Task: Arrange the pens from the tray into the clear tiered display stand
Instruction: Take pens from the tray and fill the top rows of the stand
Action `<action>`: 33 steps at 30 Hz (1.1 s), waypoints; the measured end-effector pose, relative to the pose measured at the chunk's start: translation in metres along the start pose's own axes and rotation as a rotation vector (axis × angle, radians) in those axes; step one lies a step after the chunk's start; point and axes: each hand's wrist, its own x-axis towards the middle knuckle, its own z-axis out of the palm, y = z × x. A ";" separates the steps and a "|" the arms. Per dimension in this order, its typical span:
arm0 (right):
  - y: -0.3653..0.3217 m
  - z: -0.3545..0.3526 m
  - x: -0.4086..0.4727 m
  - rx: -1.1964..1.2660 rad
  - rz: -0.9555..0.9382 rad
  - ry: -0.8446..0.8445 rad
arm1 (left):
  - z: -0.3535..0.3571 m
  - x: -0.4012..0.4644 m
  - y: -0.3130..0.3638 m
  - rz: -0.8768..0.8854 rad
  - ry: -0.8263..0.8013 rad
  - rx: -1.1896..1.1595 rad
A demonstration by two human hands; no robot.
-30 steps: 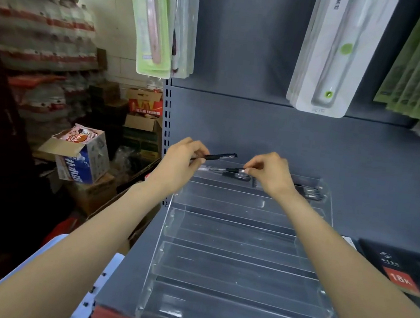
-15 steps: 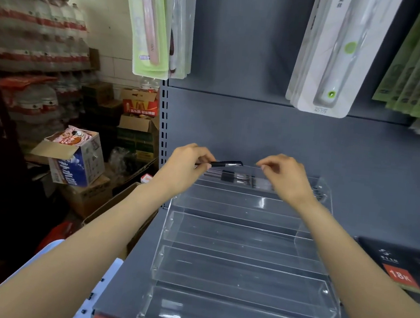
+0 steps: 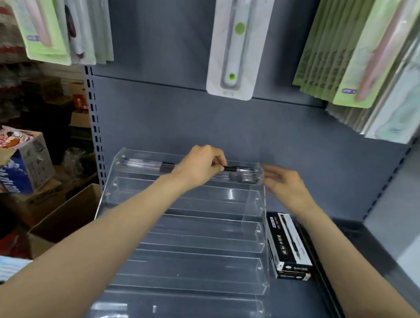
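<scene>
The display stand [image 3: 180, 268] sits on the shelf [image 3: 298, 312] against its back panel. Pens [image 3: 150, 165] lie in its topmost, rearmost tier. A box [image 3: 289, 246] lies just beside the stand's right side.

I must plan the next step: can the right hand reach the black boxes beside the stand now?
Probably yes: the right hand holds nothing, and the black boxes lie uncovered under that forearm, nothing between.
</scene>
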 end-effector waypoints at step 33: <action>-0.085 0.099 -0.046 -0.200 -0.465 0.030 | -0.061 -0.117 -0.049 -0.090 0.397 0.126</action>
